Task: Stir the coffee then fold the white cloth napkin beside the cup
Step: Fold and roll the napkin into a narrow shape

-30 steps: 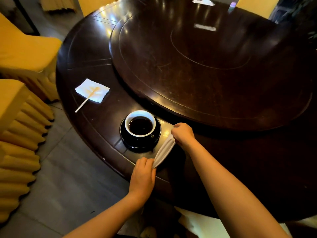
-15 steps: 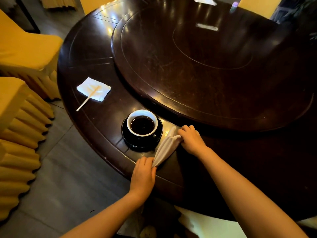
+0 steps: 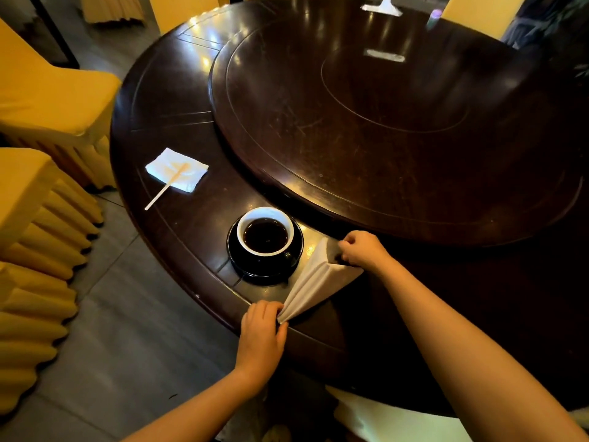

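A white cup of black coffee (image 3: 265, 230) stands on a black saucer (image 3: 251, 266) near the front edge of the dark round table (image 3: 178, 129). Right of the saucer lies the white cloth napkin (image 3: 314, 283), spread into a long wedge. My left hand (image 3: 263, 336) pinches its near tip at the table edge. My right hand (image 3: 361, 250) grips its far end, with one layer lifted off the table. A wooden stirrer (image 3: 165, 188) rests on a paper napkin (image 3: 177, 170) to the left.
A large raised turntable (image 3: 398, 122) fills the table's middle, just behind the cup. Yellow-covered chairs (image 3: 41, 100) stand at the left over a grey tiled floor. White cloth (image 3: 382, 419) shows below the table edge near my right arm.
The napkin has widened from a narrow strip into a broader wedge as my right hand moved right and drew one layer out. My left hand has kept hold of the near tip.
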### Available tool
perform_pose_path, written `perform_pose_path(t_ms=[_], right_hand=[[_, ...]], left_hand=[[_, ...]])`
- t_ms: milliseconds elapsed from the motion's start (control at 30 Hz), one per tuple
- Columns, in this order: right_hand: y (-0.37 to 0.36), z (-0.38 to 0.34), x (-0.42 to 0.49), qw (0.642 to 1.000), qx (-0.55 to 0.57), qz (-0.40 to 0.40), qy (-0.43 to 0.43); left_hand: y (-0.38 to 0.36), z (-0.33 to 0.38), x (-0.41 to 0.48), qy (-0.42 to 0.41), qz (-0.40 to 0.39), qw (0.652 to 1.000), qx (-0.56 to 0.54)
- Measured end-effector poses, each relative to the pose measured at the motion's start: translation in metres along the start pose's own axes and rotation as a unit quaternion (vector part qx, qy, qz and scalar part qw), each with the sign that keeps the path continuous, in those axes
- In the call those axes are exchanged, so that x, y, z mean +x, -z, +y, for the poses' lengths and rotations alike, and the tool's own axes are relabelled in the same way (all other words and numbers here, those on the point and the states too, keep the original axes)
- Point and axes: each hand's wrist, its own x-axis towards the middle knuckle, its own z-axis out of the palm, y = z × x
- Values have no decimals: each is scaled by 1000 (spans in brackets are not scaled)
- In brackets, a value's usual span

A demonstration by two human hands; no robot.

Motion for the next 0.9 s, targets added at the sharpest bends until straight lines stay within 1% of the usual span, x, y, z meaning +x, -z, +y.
perform_pose_path(t_ms=[33, 67, 167, 267, 367, 433, 533, 667, 733, 833, 900], right_hand=[[-3, -10, 2, 999, 35, -22, -27], [-6, -19, 5, 997, 37, -42, -50], [-16, -35, 12, 995, -23, -68, -70], [-21, -43, 19, 997, -36, -44, -61], [-24, -48, 20, 998, -15, -8, -65], [-27, -48, 22, 997, -14, -7, -79], [-31, -44, 25, 997, -4, 0, -74], [-22, -32, 16, 995, 36, 72, -53], [-19, -20, 1, 990, 27, 126, -53], [-27, 4, -31, 968, 20, 241, -63], [-38, 20, -52, 955, 24, 283, -83]], left_hand=[[0, 1, 0, 1, 1, 1000, 0], [-1, 1, 0, 2, 2, 1000, -2], [-3, 3, 0, 5, 2, 1000, -4], [-5, 0, -1, 5, -3, 1000, 0], [-5, -1, -1, 1, 0, 1000, 3], [-5, -1, -2, -3, 2, 1000, 1], [-4, -2, -1, -13, 6, 1000, 3], [2, -7, -1, -20, 2, 1000, 5], [5, -9, -1, -25, -6, 1000, 10], [9, -6, -2, -30, -18, 999, 12], [10, -4, -1, -29, -20, 999, 9]])
